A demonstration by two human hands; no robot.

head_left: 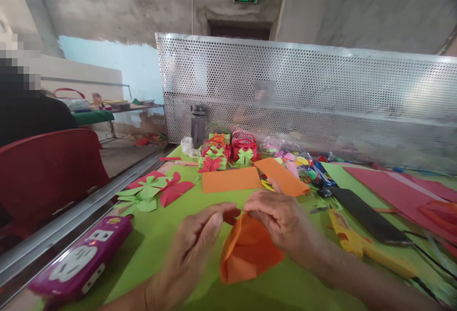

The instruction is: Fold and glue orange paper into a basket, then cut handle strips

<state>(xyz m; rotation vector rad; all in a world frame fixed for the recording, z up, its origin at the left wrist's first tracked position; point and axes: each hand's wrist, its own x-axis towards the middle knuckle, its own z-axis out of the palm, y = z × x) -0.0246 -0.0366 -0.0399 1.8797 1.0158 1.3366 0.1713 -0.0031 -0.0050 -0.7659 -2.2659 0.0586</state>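
Note:
A folded orange paper piece, shaped like an open pouch or box, is held above the green tabletop. My right hand pinches its upper edge with fingers and thumb together. On the paper's left, my left hand is open, its fingers curved toward the top edge and the thumb apart. Whether its fingertips touch the paper is hard to tell. Just beyond my hands lie a flat orange paper rectangle and a second orange sheet.
A purple power strip lies left, near green paper bows and red paper petals. Finished paper baskets and a bottle stand at the back. Rightward are a yellow glue gun, a black phone and red sheets.

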